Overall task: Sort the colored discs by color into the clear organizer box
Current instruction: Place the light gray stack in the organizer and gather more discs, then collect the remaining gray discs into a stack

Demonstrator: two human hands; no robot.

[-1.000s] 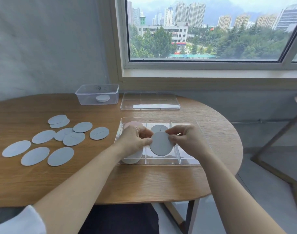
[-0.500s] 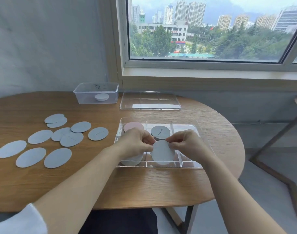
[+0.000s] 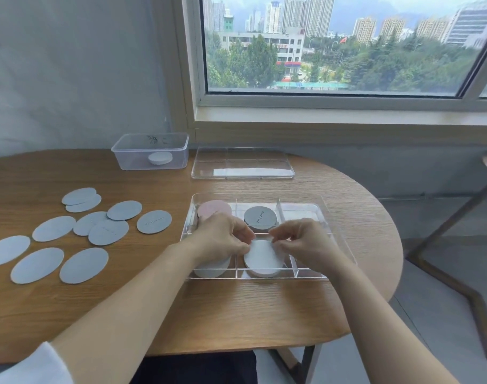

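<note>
1 pale disc (image 3: 261,257) sits in the near middle compartment of the clear organizer box (image 3: 337,231). The left hand (image 3: 223,239) and the right hand (image 3: 301,242) each pinch its far edge between thumb and curled fingertips, 1 hand on each side. Whether the disc lies flat or tilted cannot be told. The box has 6 compartments in 2 rows of 3 and stands near the right-hand edge of the table (image 3: 236,314). Its far left compartment holds 1 pink stack (image 3: 213,207), and its far middle compartment holds 1 grey stack (image 3: 260,217) with small lettering on top. Its near left compartment holds 1 white stack (image 3: 211,270), mostly covered by the left wrist. The near right compartment is hidden behind the right hand. 10 blue-grey discs (image 3: 83,265) lie loose on the left half of the table. 3 are in a row nearest the front edge, and 7 are farther back, some of them overlapping. Toward the table's far edge stands 1 small clear tub (image 3: 120,157) with 1 white puck (image 3: 160,157) inside. Just to the right of the tub lies 1 clear lid (image 3: 242,163), flat on the wood. Beyond the far edge, 1 window (image 3: 333,101) looks out on trees and tower blocks.
</note>
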